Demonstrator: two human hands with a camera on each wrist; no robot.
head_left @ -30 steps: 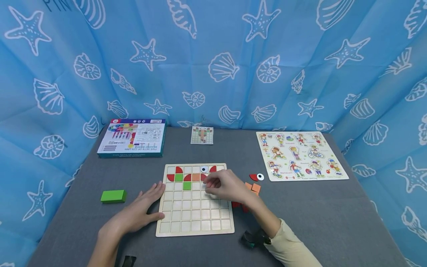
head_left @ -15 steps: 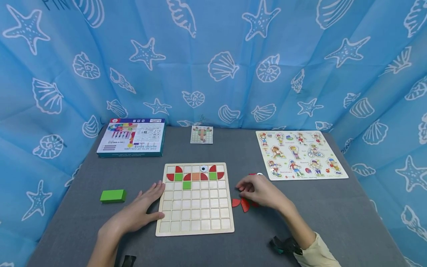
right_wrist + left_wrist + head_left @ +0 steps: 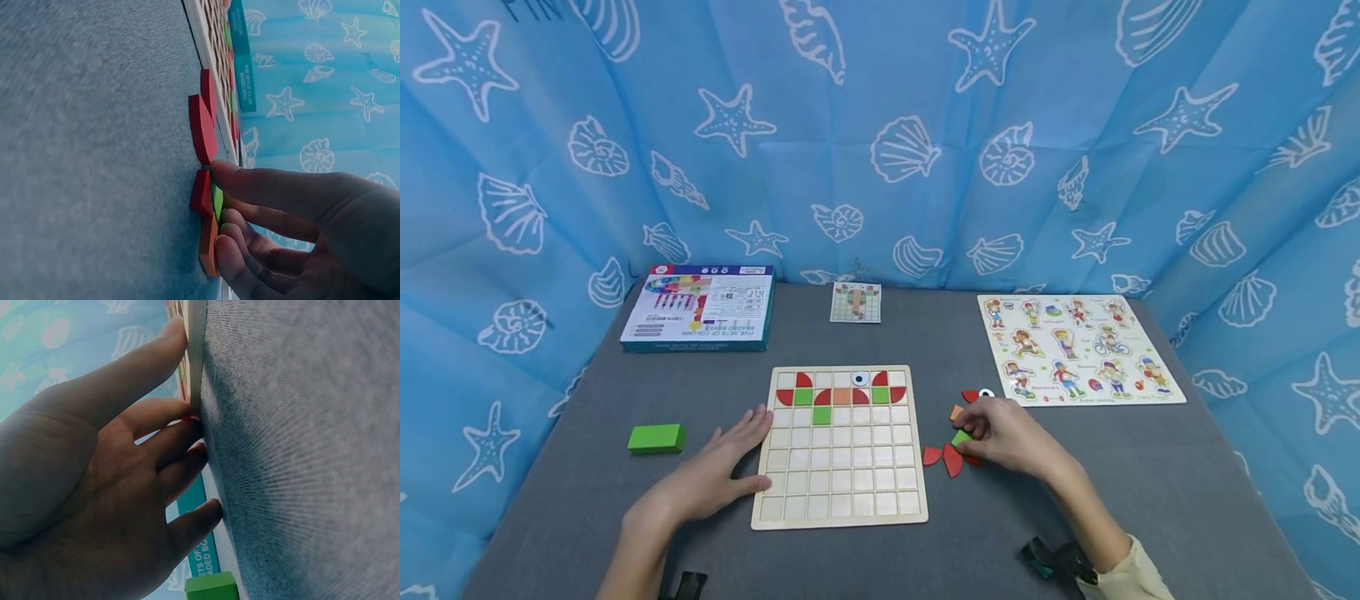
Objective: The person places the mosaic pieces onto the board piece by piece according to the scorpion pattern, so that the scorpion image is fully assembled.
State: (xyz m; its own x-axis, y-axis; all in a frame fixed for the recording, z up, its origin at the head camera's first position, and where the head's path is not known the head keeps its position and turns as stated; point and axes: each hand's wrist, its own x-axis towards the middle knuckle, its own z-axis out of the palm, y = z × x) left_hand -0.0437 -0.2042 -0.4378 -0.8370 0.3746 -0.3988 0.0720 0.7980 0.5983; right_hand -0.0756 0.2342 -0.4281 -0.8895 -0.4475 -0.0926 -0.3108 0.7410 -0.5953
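A wooden grid board point(image 3: 841, 459) lies on the grey cloth. Red quarter-round tiles, green square tiles, an orange tile point(image 3: 842, 397) and an eye tile point(image 3: 860, 379) fill part of its top rows. My left hand point(image 3: 718, 471) rests at the board's left edge, thumb and fingertips touching the rim. Right of the board, my right hand point(image 3: 1011, 437) pinches a green square tile point(image 3: 961, 437) between thumb and index finger. Around it lie red tiles point(image 3: 952, 459) and an orange tile point(image 3: 956, 412). In the right wrist view, the green tile point(image 3: 217, 203) shows beside the thumb, above a red tile.
A small pattern card point(image 3: 856, 302) lies behind the board. A boxed toy set point(image 3: 700, 308) is at the back left, and a green block point(image 3: 657, 439) sits left of my hand. A picture puzzle board point(image 3: 1078, 350) lies at the back right. A blue curtain surrounds the table.
My right hand has left the board's upper right, uncovering green and red tiles there, and moved right to the loose tiles, where it now pinches a green one. My left hand stays put.
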